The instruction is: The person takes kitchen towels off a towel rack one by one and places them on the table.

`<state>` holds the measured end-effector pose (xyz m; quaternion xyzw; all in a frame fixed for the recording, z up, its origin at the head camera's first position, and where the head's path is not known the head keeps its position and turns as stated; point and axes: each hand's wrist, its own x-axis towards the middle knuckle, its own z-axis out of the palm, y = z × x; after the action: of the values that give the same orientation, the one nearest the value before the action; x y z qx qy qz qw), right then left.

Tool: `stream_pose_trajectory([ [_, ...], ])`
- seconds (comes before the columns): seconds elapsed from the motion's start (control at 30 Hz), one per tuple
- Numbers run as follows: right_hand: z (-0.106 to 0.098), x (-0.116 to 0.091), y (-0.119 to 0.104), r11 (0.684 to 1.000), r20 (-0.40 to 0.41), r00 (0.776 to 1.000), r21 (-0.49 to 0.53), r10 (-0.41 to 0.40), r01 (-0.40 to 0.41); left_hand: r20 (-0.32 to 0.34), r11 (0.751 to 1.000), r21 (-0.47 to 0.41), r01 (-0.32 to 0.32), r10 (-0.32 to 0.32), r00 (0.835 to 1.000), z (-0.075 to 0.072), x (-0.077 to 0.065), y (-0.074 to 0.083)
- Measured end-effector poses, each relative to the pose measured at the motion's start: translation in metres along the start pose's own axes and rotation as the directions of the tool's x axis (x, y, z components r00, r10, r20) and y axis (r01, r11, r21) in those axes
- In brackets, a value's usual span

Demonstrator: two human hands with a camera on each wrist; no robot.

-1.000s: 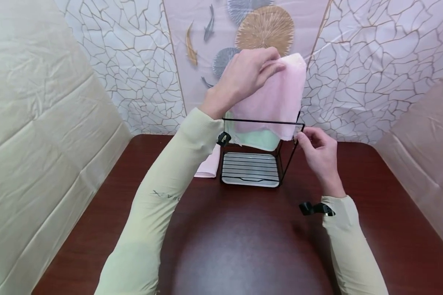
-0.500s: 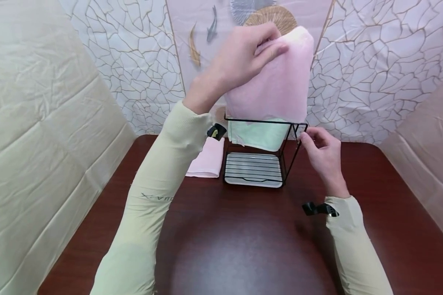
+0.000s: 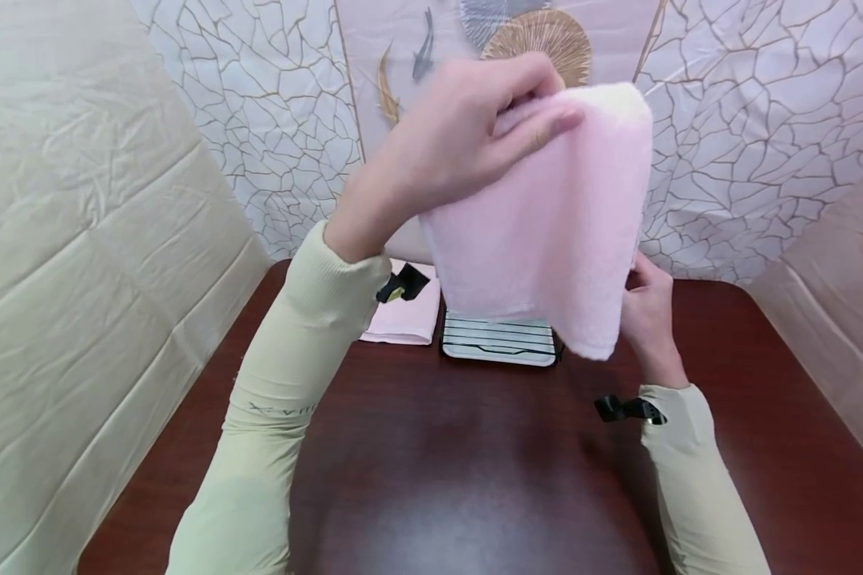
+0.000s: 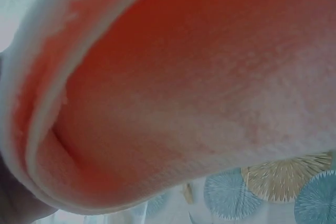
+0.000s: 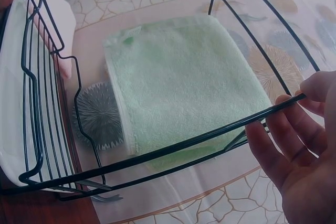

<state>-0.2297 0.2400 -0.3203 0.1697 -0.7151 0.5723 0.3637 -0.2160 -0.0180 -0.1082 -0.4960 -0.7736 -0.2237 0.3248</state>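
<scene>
My left hand [image 3: 467, 132] pinches a pink towel [image 3: 539, 231] along its upper edge, between thumb and fingers. The towel hangs in front of the black wire rack and covers most of it in the head view; it fills most of the left wrist view. With thumb and fingers, my right hand [image 5: 302, 166] grips an upright side bar of the rack [image 5: 210, 134]. A light green towel [image 5: 178, 82] hangs folded on the rack. At the rack's foot lies a white tray [image 3: 499, 359] under wire slats.
A folded pink towel [image 3: 410, 315] lies on the dark red-brown table [image 3: 431, 479], left of the rack. A patterned cloth backdrop [image 3: 259, 120] stands behind the table, with pale fabric walls [image 3: 115, 279] at the sides.
The left hand has lifted the pink towel up off the rack and drawn it nearer and slightly right, in front of the rack. The right hand has stayed on the bar.
</scene>
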Motion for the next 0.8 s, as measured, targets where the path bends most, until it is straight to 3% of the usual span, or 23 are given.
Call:
stream_pose_trajectory([
  [0.1, 0.000, 0.000, 0.000, 1.000, 0.009, 1.000, -0.009, 0.013, -0.013, 0.033, 0.999, -0.023, -0.024, 0.025, 0.999, 0.000, -0.014, 0.006],
  [0.33, -0.002, 0.001, -0.003, 0.997, 0.009, 1.000, -0.076, 0.028, -0.027, 0.075, 0.996, -0.090, -0.016, 0.022, 0.997, 0.001, -0.050, 0.019],
  [0.57, -0.002, 0.002, 0.004, 0.997, 0.025, 0.998, 0.040, 0.065, -0.066, 0.056, 0.995, -0.083, -0.051, 0.056, 0.997, 0.002, -0.093, 0.014],
  [0.8, 0.000, 0.003, 0.017, 0.994, 0.026, 0.996, 0.074, 0.082, -0.083, 0.116, 0.997, -0.058, 0.052, -0.045, 0.992, 0.005, -0.138, 0.010],
])
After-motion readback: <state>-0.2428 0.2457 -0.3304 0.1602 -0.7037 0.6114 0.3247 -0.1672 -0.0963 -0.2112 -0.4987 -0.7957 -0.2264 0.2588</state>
